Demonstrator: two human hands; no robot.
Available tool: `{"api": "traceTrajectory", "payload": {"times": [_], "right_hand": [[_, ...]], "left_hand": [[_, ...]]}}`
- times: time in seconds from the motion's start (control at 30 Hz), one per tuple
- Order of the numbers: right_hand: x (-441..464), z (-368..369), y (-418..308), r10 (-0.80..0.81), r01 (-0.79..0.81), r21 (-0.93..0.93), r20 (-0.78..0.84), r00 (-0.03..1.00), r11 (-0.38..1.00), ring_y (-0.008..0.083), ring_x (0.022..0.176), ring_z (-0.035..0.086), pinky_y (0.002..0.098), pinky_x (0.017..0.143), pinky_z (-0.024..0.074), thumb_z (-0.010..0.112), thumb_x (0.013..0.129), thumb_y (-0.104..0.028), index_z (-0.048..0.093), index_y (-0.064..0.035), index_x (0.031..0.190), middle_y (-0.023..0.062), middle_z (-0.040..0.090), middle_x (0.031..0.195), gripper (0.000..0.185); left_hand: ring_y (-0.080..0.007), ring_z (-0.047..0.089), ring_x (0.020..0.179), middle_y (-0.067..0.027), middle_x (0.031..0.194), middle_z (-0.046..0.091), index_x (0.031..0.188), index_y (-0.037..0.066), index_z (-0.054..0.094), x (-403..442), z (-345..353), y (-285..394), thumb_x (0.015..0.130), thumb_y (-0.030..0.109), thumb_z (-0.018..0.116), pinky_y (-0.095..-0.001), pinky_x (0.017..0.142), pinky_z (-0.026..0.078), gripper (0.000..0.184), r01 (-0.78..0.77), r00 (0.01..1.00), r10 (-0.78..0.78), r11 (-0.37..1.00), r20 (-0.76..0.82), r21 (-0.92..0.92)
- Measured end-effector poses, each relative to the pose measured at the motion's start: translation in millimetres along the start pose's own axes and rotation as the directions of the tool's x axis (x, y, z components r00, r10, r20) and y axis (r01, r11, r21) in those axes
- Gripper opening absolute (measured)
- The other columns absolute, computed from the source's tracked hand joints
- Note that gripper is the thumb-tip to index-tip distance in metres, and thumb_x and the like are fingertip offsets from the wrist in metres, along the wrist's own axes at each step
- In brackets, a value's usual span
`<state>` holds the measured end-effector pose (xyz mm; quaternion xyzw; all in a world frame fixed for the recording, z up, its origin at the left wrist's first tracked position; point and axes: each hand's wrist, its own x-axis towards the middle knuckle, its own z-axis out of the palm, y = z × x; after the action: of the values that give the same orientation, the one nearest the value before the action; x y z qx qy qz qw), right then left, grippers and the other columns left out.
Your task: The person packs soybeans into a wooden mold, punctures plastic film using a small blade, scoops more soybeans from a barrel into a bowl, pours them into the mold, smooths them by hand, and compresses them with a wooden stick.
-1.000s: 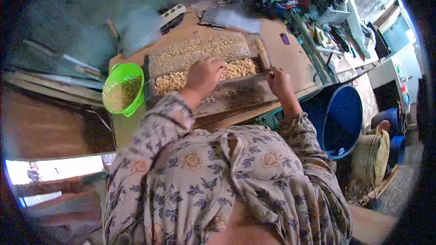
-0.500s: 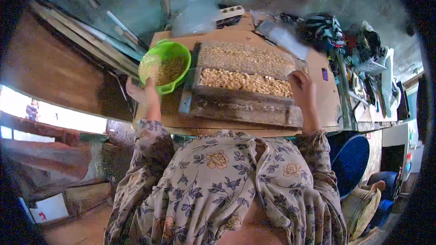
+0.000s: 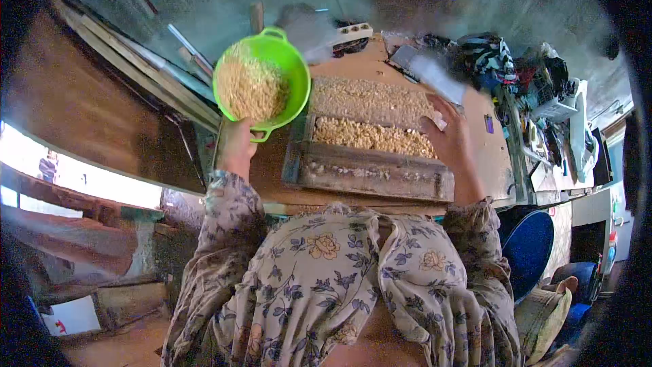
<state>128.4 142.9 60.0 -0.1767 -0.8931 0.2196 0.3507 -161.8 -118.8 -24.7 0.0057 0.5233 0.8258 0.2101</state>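
A green basin (image 3: 297, 71) with pale grains (image 3: 251, 88) in it is tilted at the upper left, and my left hand (image 3: 237, 148) grips its near rim. To its right lies a wooden frame (image 3: 373, 172) on the table. Its near slot holds loose yellowish pieces (image 3: 370, 136); the far part is covered by a flat layer of similar pieces (image 3: 370, 100). My right hand (image 3: 449, 130) is over the right end of the frame, its fingers apart and curved, with nothing clearly held.
On the brown table (image 3: 492, 163) are a small purple item (image 3: 489, 123), a clear plastic sheet (image 3: 438, 80) and a white block with holes (image 3: 353, 32). A cluttered shelf (image 3: 550, 105) stands at the right. Below it is a blue barrel (image 3: 528, 248).
My left hand came from the frame to the basin and has now lifted and tilted it. The roller-like stick seen earlier at my right hand no longer shows. My right hand's fingers have spread.
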Motion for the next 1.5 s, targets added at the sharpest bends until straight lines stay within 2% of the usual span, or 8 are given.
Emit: {"api": "traceTrajectory", "payload": {"times": [0.3, 0.4, 0.47, 0.6, 0.77, 0.83, 0.9, 1.5], "right_hand": [[75, 50, -18, -0.214, 0.228, -0.105, 0.130, 0.968, 0.968, 0.0272, 0.093, 0.053, 0.0317, 0.079, 0.0415, 0.049, 0.080, -0.012, 0.051, 0.0003, 0.104, 0.0164, 0.055, 0.101, 0.027], [86, 77, 24, 0.142, -0.199, 0.591, 0.141, 0.980, 0.782, 0.0339, 0.089, 0.053, 0.0364, 0.076, 0.0408, 0.041, 0.083, -0.016, 0.051, 0.0022, 0.100, 0.0212, 0.054, 0.100, 0.027], [79, 81, 59, 0.083, -0.091, 0.008, 0.318, 0.944, 0.996, 0.0375, 0.084, 0.051, 0.0394, 0.072, 0.0401, 0.037, 0.084, -0.018, 0.050, 0.0025, 0.094, 0.0229, 0.054, 0.093, 0.026], [41, 82, 51, 0.035, 0.058, -0.323, 0.273, 0.961, 0.944, 0.0346, 0.075, 0.054, 0.0405, 0.067, 0.0411, 0.039, 0.082, -0.017, 0.051, -0.0011, 0.083, 0.0213, 0.054, 0.078, 0.020], [28, 83, 28, -0.046, -0.059, 0.183, 0.519, 0.853, 0.981, 0.0292, 0.074, 0.056, 0.0394, 0.068, 0.0436, 0.037, 0.084, -0.018, 0.052, -0.0036, 0.084, 0.0168, 0.056, 0.082, 0.021], [28, 79, 17, 0.024, -0.235, 0.373, 0.491, 0.871, 0.897, 0.0272, 0.076, 0.056, 0.0385, 0.070, 0.0445, 0.035, 0.086, -0.020, 0.052, -0.0041, 0.087, 0.0147, 0.057, 0.085, 0.023], [30, 71, -9, 0.382, -0.528, 0.768, 0.639, 0.668, -0.362, 0.0242, 0.082, 0.056, 0.0379, 0.075, 0.0448, 0.031, 0.088, -0.024, 0.050, -0.0036, 0.097, 0.0118, 0.057, 0.094, 0.030], [37, -14, 104, 0.498, -0.129, 0.942, 0.277, 0.822, -0.310, 0.0233, 0.063, 0.057, 0.0375, 0.062, 0.0500, 0.034, 0.085, -0.027, 0.052, -0.0077, 0.080, 0.0072, 0.059, 0.073, 0.027]], "left_hand": [[-0.0230, 0.057, 0.073, -0.0087, 0.087, 0.057, 0.102, 0.001, 0.050, -25, 114, -23, 0.066, 0.001, 0.050, -0.0375, 0.061, 0.047, 0.036, -0.037, 0.960, -0.078, 0.917, 0.268, 0.396], [-0.0197, 0.051, 0.057, -0.0050, 0.067, 0.048, 0.083, 0.000, 0.051, -54, 142, -28, 0.060, 0.001, 0.051, -0.0347, 0.050, 0.044, 0.022, -0.125, 0.931, -0.045, 0.894, 0.363, 0.431], [-0.0187, 0.049, 0.055, -0.0050, 0.066, 0.048, 0.078, 0.000, 0.052, -47, 149, -37, 0.060, 0.001, 0.052, -0.0341, 0.048, 0.043, 0.018, -0.097, 0.921, -0.110, 0.865, 0.374, 0.492], [-0.0166, 0.044, 0.048, -0.0045, 0.058, 0.045, 0.065, -0.001, 0.050, -72, 176, -35, 0.059, 0.002, 0.053, -0.0335, 0.042, 0.037, 0.008, -0.046, 0.932, -0.149, 0.855, 0.329, 0.516], [-0.0160, 0.045, 0.052, -0.0064, 0.060, 0.049, 0.069, -0.006, 0.052, -102, 202, -51, 0.059, 0.007, 0.055, -0.0329, 0.044, 0.036, 0.017, -0.129, 0.932, -0.070, 0.853, 0.356, 0.505], [-0.0160, 0.045, 0.053, -0.0062, 0.063, 0.051, 0.072, -0.007, 0.053, -101, 206, -67, 0.061, 0.007, 0.054, -0.0329, 0.046, 0.036, 0.018, -0.191, 0.946, 0.000, 0.808, 0.325, 0.557], [-0.0174, 0.046, 0.054, -0.0059, 0.062, 0.050, 0.073, -0.004, 0.053, -112, 206, -68, 0.063, 0.006, 0.052, -0.0331, 0.046, 0.037, 0.015, -0.167, 0.896, 0.007, 0.932, 0.444, 0.322], [-0.0217, 0.050, 0.059, -0.0069, 0.067, 0.048, 0.073, 0.002, 0.048, -110, 176, -63, 0.062, 0.003, 0.051, -0.0376, 0.057, 0.046, 0.011, 0.161, 0.878, -0.277, 0.939, 0.391, 0.304]]}}
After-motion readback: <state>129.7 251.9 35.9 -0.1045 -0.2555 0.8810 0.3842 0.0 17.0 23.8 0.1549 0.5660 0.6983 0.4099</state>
